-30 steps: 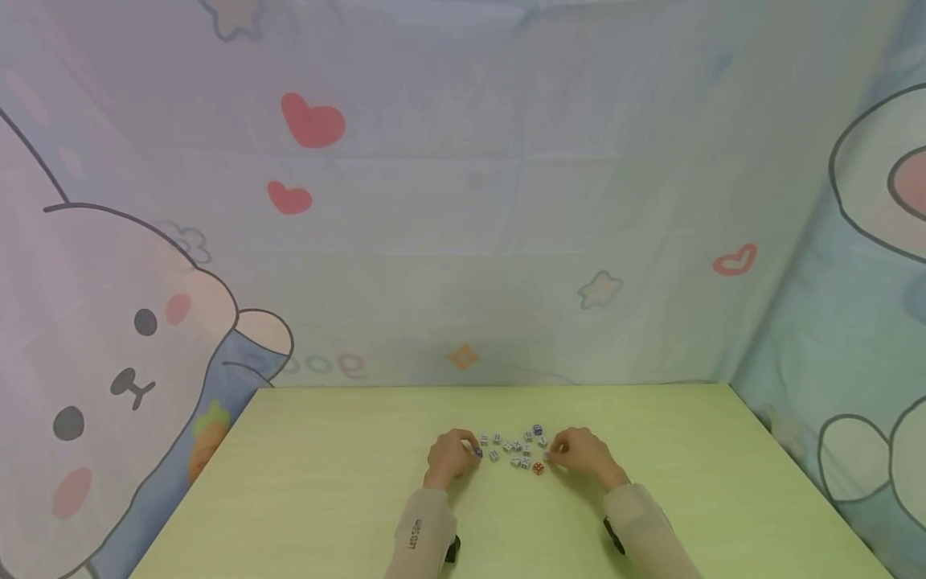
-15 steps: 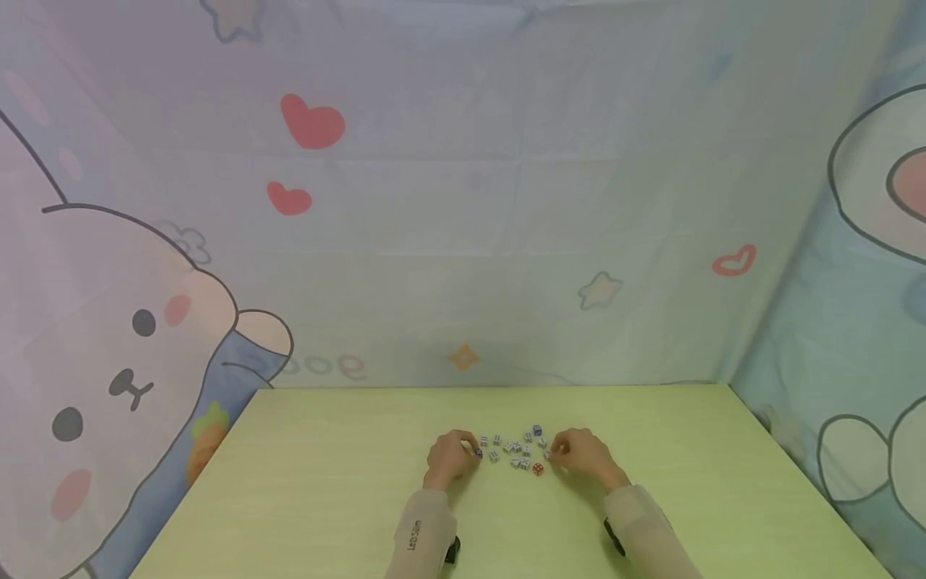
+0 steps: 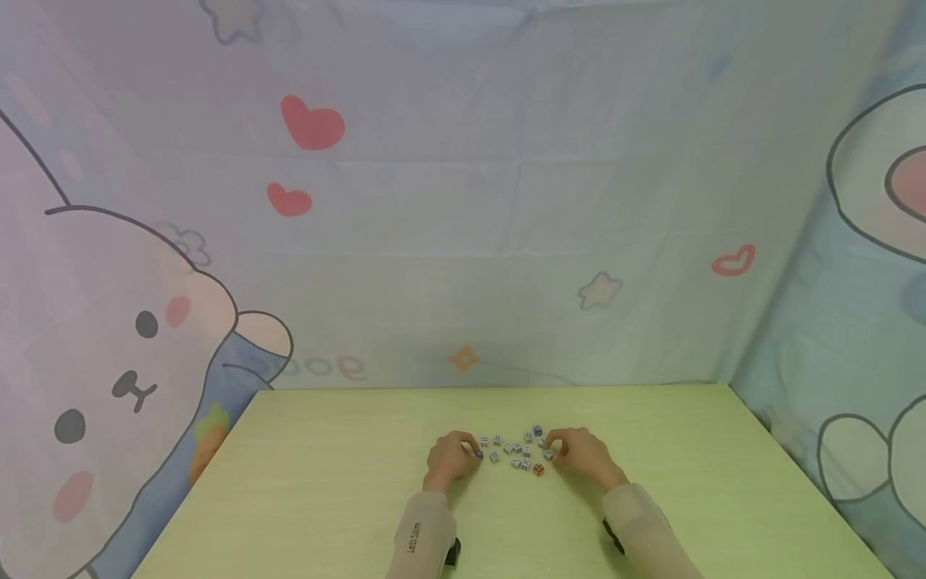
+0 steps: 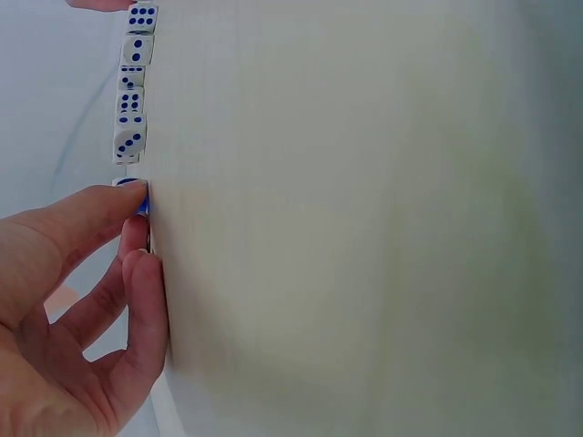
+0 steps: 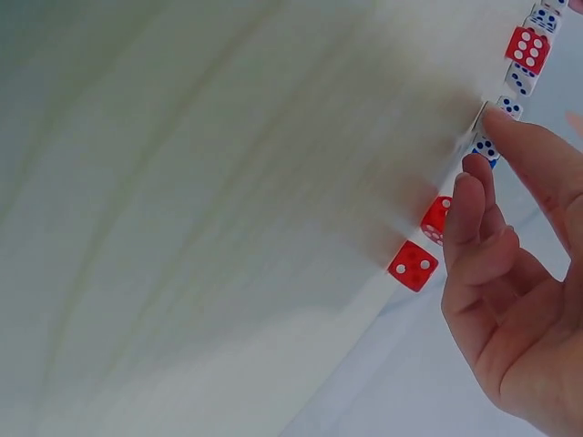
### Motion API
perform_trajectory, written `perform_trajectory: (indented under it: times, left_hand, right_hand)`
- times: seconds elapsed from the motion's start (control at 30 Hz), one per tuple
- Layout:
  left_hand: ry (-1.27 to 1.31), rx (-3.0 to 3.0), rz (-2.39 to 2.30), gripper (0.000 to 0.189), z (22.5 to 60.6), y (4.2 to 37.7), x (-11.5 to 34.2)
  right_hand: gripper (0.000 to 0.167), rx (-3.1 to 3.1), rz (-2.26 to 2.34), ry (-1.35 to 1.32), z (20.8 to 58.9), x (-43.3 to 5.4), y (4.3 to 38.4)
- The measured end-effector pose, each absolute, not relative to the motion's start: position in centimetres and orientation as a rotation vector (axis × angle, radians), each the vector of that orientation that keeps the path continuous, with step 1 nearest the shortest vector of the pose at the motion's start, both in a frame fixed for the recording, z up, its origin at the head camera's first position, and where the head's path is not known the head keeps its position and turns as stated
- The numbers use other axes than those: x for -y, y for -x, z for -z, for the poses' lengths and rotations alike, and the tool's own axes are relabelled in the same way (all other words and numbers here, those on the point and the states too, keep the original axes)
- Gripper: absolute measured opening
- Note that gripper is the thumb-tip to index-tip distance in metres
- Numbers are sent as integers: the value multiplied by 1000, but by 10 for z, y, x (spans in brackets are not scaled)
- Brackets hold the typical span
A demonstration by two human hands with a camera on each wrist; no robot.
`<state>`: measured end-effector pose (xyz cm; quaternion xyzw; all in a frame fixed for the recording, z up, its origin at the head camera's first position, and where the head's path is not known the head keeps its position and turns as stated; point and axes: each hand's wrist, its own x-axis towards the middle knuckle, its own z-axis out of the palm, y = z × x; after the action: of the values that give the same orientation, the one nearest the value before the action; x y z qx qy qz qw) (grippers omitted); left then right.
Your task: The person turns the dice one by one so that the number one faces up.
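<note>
In the head view my left hand [image 3: 451,458] is at the left end of a scatter of dice. Its thumb and index finger pinch a blue die [image 4: 139,196], mostly covered in the left wrist view. At the right end, my right hand [image 3: 584,456] has thumb and index finger curled round a white die [image 3: 548,455] on the table; the contact is partly hidden. Between the hands lie several white dice with blue pips, a blue die [image 3: 538,431] and a red die [image 3: 538,470]. The right wrist view shows two further red dice [image 5: 414,267] beyond that hand's fingers.
A pale yellow-green table [image 3: 318,482] bears the dice. Behind it hangs a printed cloth [image 3: 463,201] with hearts, stars and a cartoon animal, and more cloth stands at the right.
My right index finger has moved slightly away from me and left, so the gap to the thumb looks wider and more of the white die shows. My left hand stays in place.
</note>
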<state>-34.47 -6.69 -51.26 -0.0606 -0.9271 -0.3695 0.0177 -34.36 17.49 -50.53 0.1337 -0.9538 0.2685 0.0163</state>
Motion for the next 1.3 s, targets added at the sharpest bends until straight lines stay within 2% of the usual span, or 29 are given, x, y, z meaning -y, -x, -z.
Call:
perform_trajectory:
  times: [0.27, 1.3]
  left_hand:
    - [192, 2864, 1159, 4, 510, 342, 67]
    - [183, 2860, 1179, 5, 512, 344, 67]
  right_hand:
    - [10, 2985, -801, -371, 507, -174, 345]
    - [10, 2996, -786, -351, 506, -176, 347]
